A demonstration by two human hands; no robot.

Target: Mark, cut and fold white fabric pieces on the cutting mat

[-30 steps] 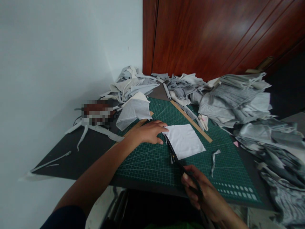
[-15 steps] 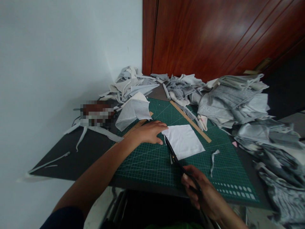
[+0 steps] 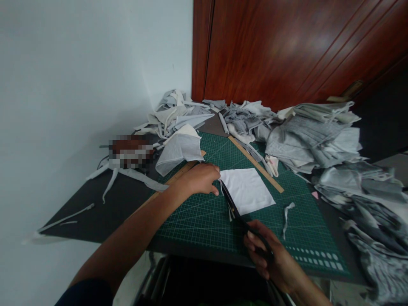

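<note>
A white square of cloth (image 3: 248,191) lies on the green cutting mat (image 3: 194,221). My left hand (image 3: 204,177) is at its upper left corner, fingers bent onto the corner and thumb lower down. The fingertips' underside is hidden, but they appear to grip the cloth. My right hand (image 3: 266,250) is closed round the handles of black scissors (image 3: 234,208). Their blades run along the left edge of the cloth, pointing toward my left hand. A narrow white strip (image 3: 230,215) hangs beside the blades at the lower left edge.
Wooden rulers (image 3: 256,165) lie right and left of the cloth, the left one partly under my arm. A twisted scrap (image 3: 286,219) is on the mat. Grey fabric piles (image 3: 312,136) line the back and right. A folded sheer piece (image 3: 180,151) lies left. Wall and door stand behind.
My left hand has drawn back slightly to the left and its fingers are more bent at the cloth's corner. The scissors stay at the left edge with almost the same pose.
</note>
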